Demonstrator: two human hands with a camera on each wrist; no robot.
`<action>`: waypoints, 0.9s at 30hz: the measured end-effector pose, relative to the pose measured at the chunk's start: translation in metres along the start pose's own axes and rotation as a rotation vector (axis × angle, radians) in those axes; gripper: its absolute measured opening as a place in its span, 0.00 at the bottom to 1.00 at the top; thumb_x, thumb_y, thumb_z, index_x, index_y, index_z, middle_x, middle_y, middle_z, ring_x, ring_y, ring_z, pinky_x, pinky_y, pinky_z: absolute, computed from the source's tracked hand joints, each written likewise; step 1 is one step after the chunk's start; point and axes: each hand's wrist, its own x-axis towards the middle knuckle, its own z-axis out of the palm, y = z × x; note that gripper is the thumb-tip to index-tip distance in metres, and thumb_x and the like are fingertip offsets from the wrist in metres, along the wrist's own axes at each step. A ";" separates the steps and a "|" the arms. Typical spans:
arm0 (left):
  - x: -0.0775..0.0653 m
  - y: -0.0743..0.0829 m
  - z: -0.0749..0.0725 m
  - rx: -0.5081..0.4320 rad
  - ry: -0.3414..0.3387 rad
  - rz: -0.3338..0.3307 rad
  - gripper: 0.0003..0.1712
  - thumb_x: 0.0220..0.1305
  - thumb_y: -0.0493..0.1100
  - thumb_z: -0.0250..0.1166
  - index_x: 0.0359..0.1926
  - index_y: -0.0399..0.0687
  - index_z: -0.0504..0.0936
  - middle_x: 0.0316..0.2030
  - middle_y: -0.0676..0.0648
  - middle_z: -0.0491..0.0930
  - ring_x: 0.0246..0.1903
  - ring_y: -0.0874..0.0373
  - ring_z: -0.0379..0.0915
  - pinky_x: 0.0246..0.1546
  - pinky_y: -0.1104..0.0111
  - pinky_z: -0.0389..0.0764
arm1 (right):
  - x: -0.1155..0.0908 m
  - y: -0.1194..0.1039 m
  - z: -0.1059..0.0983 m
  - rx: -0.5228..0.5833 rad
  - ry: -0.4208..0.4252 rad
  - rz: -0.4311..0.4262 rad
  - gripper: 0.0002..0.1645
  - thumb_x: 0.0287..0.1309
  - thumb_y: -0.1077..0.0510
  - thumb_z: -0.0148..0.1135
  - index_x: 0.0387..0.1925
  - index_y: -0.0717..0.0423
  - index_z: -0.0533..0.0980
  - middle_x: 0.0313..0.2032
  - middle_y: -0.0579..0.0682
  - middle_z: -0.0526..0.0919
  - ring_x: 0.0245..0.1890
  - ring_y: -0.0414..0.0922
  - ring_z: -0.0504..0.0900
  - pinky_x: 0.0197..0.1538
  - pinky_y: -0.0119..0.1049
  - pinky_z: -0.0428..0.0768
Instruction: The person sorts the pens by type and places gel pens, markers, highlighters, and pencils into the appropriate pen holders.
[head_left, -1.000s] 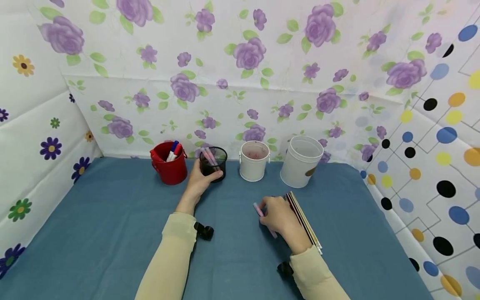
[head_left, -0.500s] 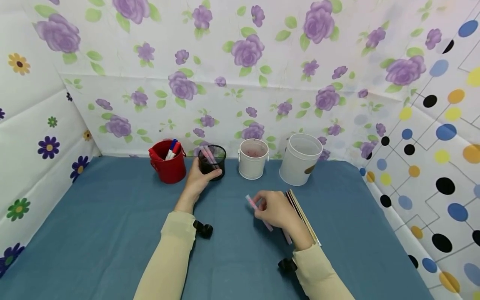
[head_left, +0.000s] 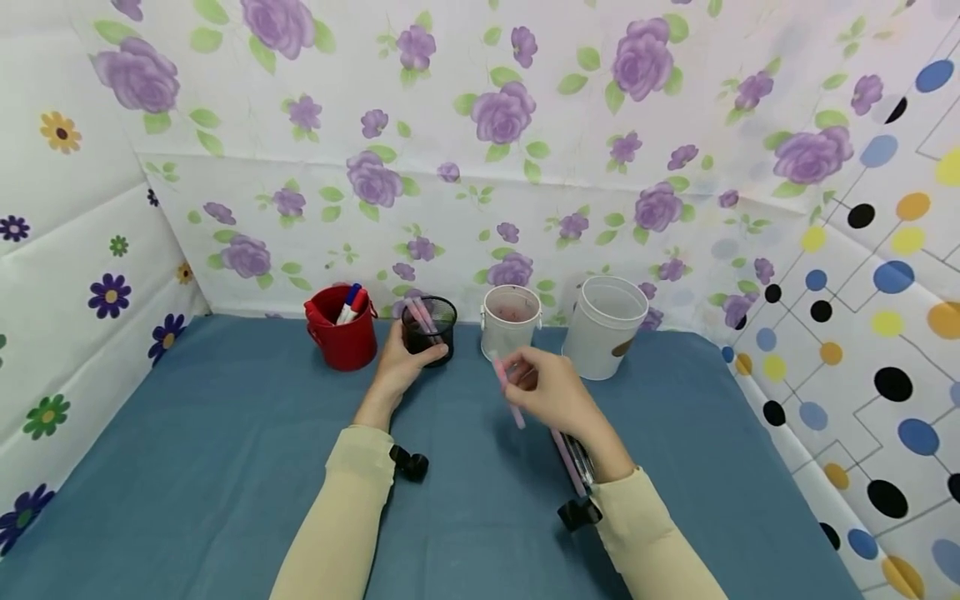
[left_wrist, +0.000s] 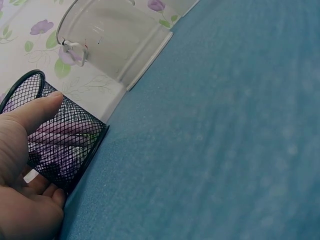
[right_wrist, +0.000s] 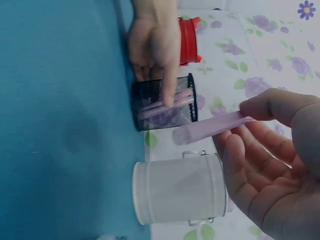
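My left hand (head_left: 396,367) grips a black mesh pen holder (head_left: 445,333) standing on the table, thumb on its near side and fingers around its left. Two or so pink pens (head_left: 422,314) lean inside it. Between thumb and fingers, my right hand (head_left: 553,387) pinches a pink pen (head_left: 516,412), raised above the table in front of the small white bucket (head_left: 501,335). In the right wrist view, this pen (right_wrist: 207,129) has a pale, translucent end pointing away from the palm. Another pink pen (head_left: 567,463) lies on the table beneath my right wrist.
Beside that lying pen is a bundle of dark and silvery sticks (head_left: 581,457), partly hidden by the right forearm. A red bucket (head_left: 347,340) with several markers stands left of the mesh holder. A larger white bin (head_left: 596,354) stands at the right, against the flowered backdrop (head_left: 450,208).
My right hand has lifted the pink pen off the table and carried it up and slightly left, towards the white bucket. The left hand stays on the mesh holder.
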 end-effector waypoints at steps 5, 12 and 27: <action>0.001 0.000 0.000 0.001 0.003 -0.002 0.51 0.65 0.45 0.78 0.80 0.46 0.58 0.78 0.40 0.62 0.76 0.45 0.58 0.78 0.50 0.62 | 0.019 -0.007 -0.006 0.063 0.075 0.004 0.10 0.67 0.60 0.72 0.49 0.50 0.83 0.38 0.46 0.88 0.35 0.40 0.87 0.44 0.41 0.87; -0.001 0.000 0.000 0.023 0.008 0.000 0.53 0.64 0.45 0.78 0.81 0.46 0.57 0.79 0.41 0.61 0.77 0.46 0.57 0.79 0.50 0.62 | 0.041 -0.016 -0.001 0.169 0.173 0.015 0.08 0.68 0.59 0.72 0.46 0.50 0.83 0.40 0.47 0.88 0.37 0.43 0.87 0.42 0.40 0.86; 0.000 -0.001 0.000 0.034 0.017 -0.021 0.53 0.64 0.46 0.79 0.81 0.48 0.57 0.79 0.42 0.61 0.77 0.45 0.57 0.79 0.48 0.60 | 0.103 -0.032 0.010 0.249 0.317 -0.016 0.08 0.69 0.56 0.69 0.47 0.50 0.83 0.41 0.48 0.88 0.39 0.44 0.88 0.48 0.43 0.87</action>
